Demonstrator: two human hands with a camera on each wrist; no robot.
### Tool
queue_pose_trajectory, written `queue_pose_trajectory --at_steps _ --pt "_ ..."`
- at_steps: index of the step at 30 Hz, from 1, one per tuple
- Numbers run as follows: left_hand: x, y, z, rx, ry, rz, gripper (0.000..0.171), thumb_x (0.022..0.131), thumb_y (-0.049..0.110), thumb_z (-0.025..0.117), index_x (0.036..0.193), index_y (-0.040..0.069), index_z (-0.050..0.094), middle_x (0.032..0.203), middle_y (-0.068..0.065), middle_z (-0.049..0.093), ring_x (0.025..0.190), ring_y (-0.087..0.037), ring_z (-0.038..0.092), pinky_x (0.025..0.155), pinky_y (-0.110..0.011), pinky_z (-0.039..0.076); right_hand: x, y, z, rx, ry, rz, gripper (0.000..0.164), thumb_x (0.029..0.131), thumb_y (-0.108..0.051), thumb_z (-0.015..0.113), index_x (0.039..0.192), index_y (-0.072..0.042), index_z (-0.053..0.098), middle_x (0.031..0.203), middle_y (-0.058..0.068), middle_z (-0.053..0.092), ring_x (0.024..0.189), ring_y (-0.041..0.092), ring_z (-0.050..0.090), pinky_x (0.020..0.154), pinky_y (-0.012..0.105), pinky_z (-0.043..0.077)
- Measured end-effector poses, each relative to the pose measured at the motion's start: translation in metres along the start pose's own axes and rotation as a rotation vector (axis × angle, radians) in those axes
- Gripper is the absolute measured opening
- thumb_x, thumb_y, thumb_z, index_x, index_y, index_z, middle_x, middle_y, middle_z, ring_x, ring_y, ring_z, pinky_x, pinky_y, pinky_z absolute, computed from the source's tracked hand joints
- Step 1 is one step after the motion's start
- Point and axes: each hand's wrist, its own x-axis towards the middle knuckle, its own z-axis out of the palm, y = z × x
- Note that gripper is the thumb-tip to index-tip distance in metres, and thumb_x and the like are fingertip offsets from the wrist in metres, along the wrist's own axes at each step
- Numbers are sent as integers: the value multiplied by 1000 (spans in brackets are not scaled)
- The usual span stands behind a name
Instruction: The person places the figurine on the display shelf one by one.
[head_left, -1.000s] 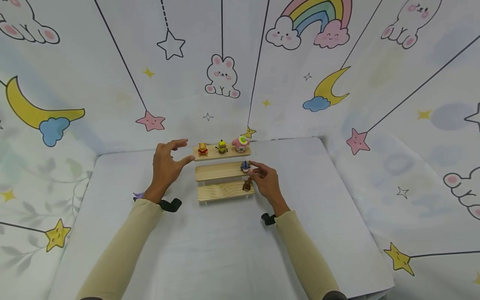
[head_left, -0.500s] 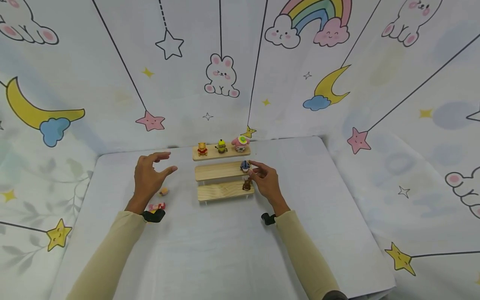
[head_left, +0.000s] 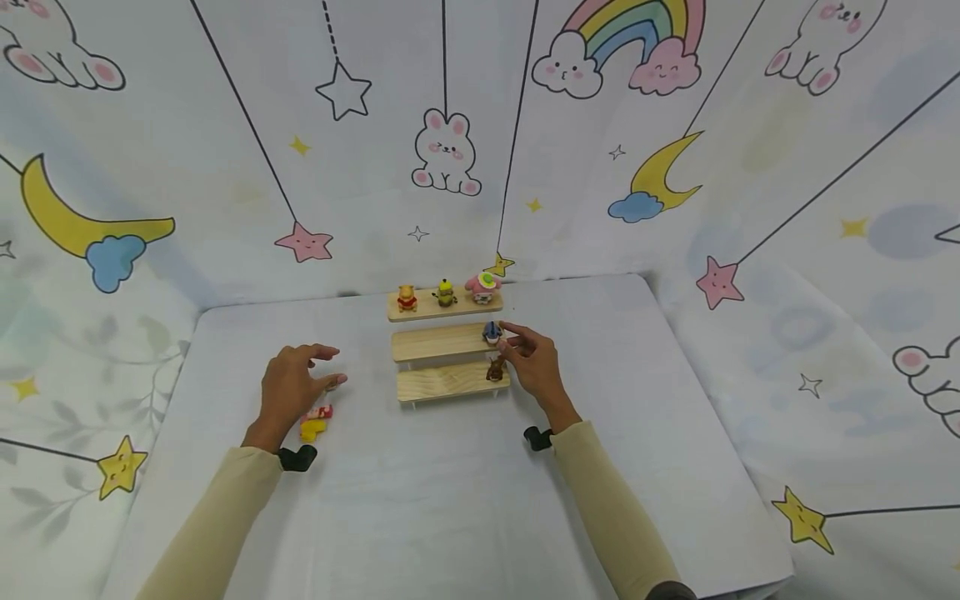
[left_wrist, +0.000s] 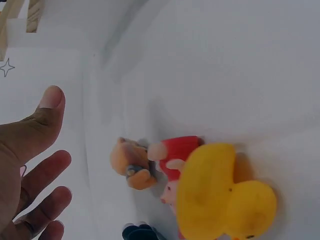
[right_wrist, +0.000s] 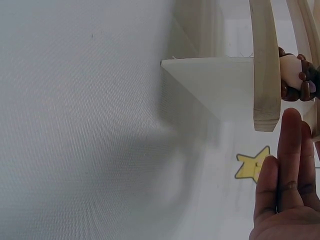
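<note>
Close to the back edge of the worktop (head_left: pixel 660 400), in rising steps: bottom shelf (head_left: pixel 442 383), middle shelf (head_left: pixel 435 341), top shelf (head_left: pixel 427 312). To their right, a broad white stretch as far as the right edge; before them, a long one toward the near edge; to the left, a tighter strip before the left edge.

Left hand (head_left: pixel 291 385): hovers over that left strip, thumb and forefinger wide apart, holds nothing. Lies near the thumb, partly hidden from the head view: orange figure (left_wrist: pixel 132 162). Just beside it, red figure (left_wrist: pixel 177 152); toward the near edge, duck (left_wrist: pixel 207 195). Farther over, only partly in view, dark figure (left_wrist: pixel 141 232).

Right hand (head_left: pixel 532 357): reaches to the middle shelf's right end, thumb and forefinger narrowly parted at blue figure (head_left: pixel 492 332); cannot tell whether pinching or merely beside it. At the bottom shelf's right end, brown figure (head_left: pixel 495 369). Along the top shelf, left to right: bear (head_left: pixel 407 298), green figure (head_left: pixel 445 294), pink figure (head_left: pixel 482 288).
</note>
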Motion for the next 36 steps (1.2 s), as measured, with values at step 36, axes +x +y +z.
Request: queue_pose_trajectory --at_steps 36 --pt "-4 -17 17 40 44 78 25 81 19 83 104 11 76 90 -9 74 83 -27 49 71 -38 32 0 -2 0 11 -13 41 41 94 -20 69 134 -17 64 108 15 69 90 31 70 79 31 53"
